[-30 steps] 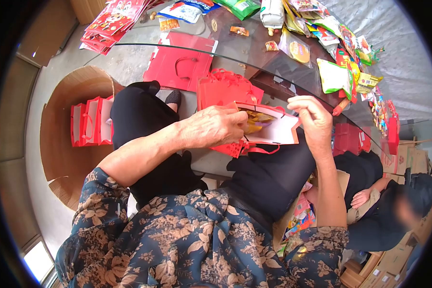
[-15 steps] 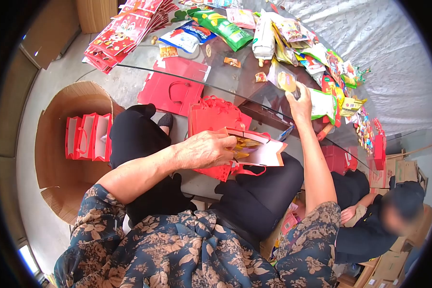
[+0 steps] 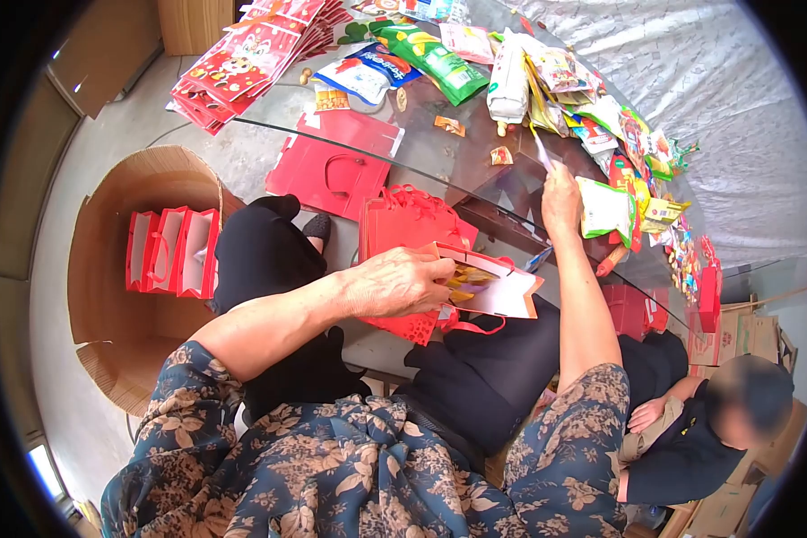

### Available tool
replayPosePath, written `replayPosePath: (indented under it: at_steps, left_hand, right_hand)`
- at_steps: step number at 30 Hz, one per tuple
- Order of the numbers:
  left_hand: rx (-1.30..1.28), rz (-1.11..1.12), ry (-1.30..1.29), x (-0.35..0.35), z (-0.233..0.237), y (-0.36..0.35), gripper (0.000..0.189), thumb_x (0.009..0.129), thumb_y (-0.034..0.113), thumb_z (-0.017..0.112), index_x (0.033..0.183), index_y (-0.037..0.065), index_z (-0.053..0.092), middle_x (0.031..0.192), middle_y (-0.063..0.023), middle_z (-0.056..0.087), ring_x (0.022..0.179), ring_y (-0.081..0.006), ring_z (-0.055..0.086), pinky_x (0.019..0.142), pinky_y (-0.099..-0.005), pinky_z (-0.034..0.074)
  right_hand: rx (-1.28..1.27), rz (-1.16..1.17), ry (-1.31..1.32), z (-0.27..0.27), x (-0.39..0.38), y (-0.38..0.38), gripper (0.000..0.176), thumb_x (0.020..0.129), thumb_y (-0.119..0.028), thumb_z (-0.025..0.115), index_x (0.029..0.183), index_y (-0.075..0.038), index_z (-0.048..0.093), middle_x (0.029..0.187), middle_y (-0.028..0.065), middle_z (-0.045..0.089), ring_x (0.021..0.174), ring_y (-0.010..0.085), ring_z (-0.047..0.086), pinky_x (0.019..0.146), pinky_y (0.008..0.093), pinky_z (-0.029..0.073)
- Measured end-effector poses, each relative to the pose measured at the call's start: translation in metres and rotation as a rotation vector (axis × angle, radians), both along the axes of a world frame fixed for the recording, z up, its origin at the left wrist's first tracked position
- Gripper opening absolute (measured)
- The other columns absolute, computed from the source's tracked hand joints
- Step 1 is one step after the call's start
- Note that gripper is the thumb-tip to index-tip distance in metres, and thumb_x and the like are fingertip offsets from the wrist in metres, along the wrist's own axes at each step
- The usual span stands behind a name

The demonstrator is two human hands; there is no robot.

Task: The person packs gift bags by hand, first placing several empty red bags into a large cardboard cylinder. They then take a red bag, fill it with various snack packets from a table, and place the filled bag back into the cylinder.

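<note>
My left hand (image 3: pixel 399 285) is closed on the rim of a red paper gift bag (image 3: pixel 514 298) held over my lap. Its white inside faces me, and several yellow packets (image 3: pixel 469 282) lie within. My right hand (image 3: pixel 561 204) reaches over the glass table, fingers pinching a thin snack packet (image 3: pixel 542 149) that now shows nearly edge-on. Just right of that hand lies a white-and-green snack bag (image 3: pixel 607 208). Under the held bag, a stack of red gift bags (image 3: pixel 394 224) rests by my knees.
A heap of snack bags (image 3: pixel 565 76) covers the far right of the glass table (image 3: pixel 421 148). Flat red printed bags (image 3: pixel 242 67) lie at the back left. A cardboard box (image 3: pixel 99 260) on the left holds several red gift bags (image 3: pixel 172 251). Another person (image 3: pixel 681 439) sits at the right.
My right hand has turned the snack packet from face-on to nearly edge-on and drawn slightly down. My left hand keeps its hold on the gift bag. The view has shifted a little.
</note>
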State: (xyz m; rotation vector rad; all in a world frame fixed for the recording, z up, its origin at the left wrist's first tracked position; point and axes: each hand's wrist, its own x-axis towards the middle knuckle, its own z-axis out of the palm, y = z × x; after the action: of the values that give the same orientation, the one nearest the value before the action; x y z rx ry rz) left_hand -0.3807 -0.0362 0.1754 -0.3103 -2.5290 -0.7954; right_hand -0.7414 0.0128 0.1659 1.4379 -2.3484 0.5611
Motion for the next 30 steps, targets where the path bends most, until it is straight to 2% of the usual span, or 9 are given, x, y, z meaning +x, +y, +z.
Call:
replayPosePath:
  at_steps: [3, 5, 7, 11, 14, 17, 18, 22, 30]
  left_hand:
    - [0.007, -0.007, 0.012, 0.000, 0.001, -0.001, 0.021, 0.081, 0.017, 0.074, 0.079, 0.005, 0.057, 0.093, -0.0112, 0.052, 0.078, -0.0333, 0.061, 0.070, -0.0452, 0.052]
    - [0.016, -0.009, 0.015, 0.000, 0.000, -0.001, 0.021, 0.081, 0.017, 0.074, 0.080, 0.005, 0.058, 0.093, -0.0115, 0.053, 0.079, -0.0339, 0.061, 0.070, -0.0456, 0.052]
    - [0.020, -0.010, -0.015, 0.003, -0.002, -0.001, 0.019, 0.081, 0.015, 0.074, 0.082, 0.004, 0.058, 0.094, -0.0117, 0.053, 0.080, -0.0340, 0.062, 0.070, -0.0462, 0.052]
    - [0.018, -0.021, -0.005, 0.003, -0.002, 0.000, 0.018, 0.081, 0.014, 0.074, 0.082, 0.004, 0.059, 0.094, -0.0113, 0.053, 0.082, -0.0331, 0.062, 0.070, -0.0456, 0.052]
    - [-0.014, -0.023, -0.019, 0.002, 0.001, 0.003, 0.019, 0.080, 0.015, 0.075, 0.082, 0.004, 0.060, 0.094, -0.0114, 0.054, 0.081, -0.0327, 0.062, 0.071, -0.0454, 0.052]
    - [0.013, -0.021, 0.005, 0.001, 0.001, 0.006, 0.020, 0.081, 0.016, 0.075, 0.082, 0.004, 0.060, 0.094, -0.0110, 0.054, 0.081, -0.0327, 0.062, 0.071, -0.0455, 0.053]
    - [0.006, -0.020, -0.010, 0.002, 0.001, 0.007, 0.020, 0.081, 0.017, 0.075, 0.082, 0.004, 0.060, 0.094, -0.0109, 0.054, 0.081, -0.0326, 0.062, 0.071, -0.0455, 0.053]
    - [-0.017, -0.016, -0.037, 0.003, -0.001, 0.007, 0.019, 0.081, 0.017, 0.075, 0.082, 0.004, 0.061, 0.094, -0.0108, 0.054, 0.082, -0.0320, 0.062, 0.071, -0.0453, 0.053]
    - [-0.002, -0.029, -0.008, 0.004, -0.002, 0.007, 0.017, 0.081, 0.015, 0.072, 0.080, 0.004, 0.060, 0.093, -0.0104, 0.053, 0.082, -0.0309, 0.062, 0.071, -0.0443, 0.053]
  right_hand:
    - [-0.147, -0.059, -0.223, 0.006, -0.008, 0.012, 0.022, 0.096, -0.015, 0.057, 0.117, -0.014, 0.065, 0.099, 0.0212, 0.070, 0.092, 0.0424, 0.068, 0.078, 0.0491, 0.052]
    - [-0.318, 0.071, -0.508, 0.013, -0.006, 0.029, 0.026, 0.096, -0.015, 0.064, 0.119, -0.003, 0.066, 0.092, 0.0093, 0.070, 0.086, 0.0158, 0.063, 0.079, 0.0329, 0.051]
    - [-0.404, 0.185, -0.754, 0.047, 0.040, 0.052, 0.029, 0.097, -0.013, 0.066, 0.121, 0.003, 0.066, 0.094, 0.0032, 0.068, 0.090, 0.0087, 0.059, 0.080, 0.0275, 0.050]
    - [-0.173, 0.281, -0.848, 0.107, 0.129, 0.110, 0.025, 0.096, -0.008, 0.065, 0.120, 0.001, 0.068, 0.095, 0.0042, 0.070, 0.085, 0.0095, 0.061, 0.079, 0.0264, 0.050]
    - [0.143, 0.329, -0.677, 0.117, 0.152, 0.135, 0.023, 0.090, -0.002, 0.070, 0.113, 0.001, 0.069, 0.094, 0.0090, 0.072, 0.082, 0.0104, 0.065, 0.074, 0.0294, 0.053]
    - [0.254, 0.433, -0.564, 0.102, 0.160, 0.144, 0.023, 0.090, -0.003, 0.068, 0.113, 0.002, 0.067, 0.100, 0.0168, 0.071, 0.091, 0.0287, 0.071, 0.082, 0.0351, 0.054]
    - [0.207, 0.470, -0.492, 0.089, 0.159, 0.144, 0.021, 0.088, -0.002, 0.066, 0.109, 0.001, 0.068, 0.102, 0.0184, 0.071, 0.095, 0.0359, 0.069, 0.083, 0.0408, 0.054]
    - [0.375, 0.468, -0.134, 0.062, 0.154, 0.145, 0.021, 0.084, -0.001, 0.066, 0.105, -0.002, 0.066, 0.095, 0.0162, 0.070, 0.092, 0.0355, 0.068, 0.080, 0.0463, 0.054]
    - [0.164, 0.452, -0.289, 0.074, 0.157, 0.127, 0.019, 0.087, 0.000, 0.066, 0.106, 0.001, 0.068, 0.100, 0.0168, 0.071, 0.095, 0.0349, 0.069, 0.082, 0.0431, 0.055]
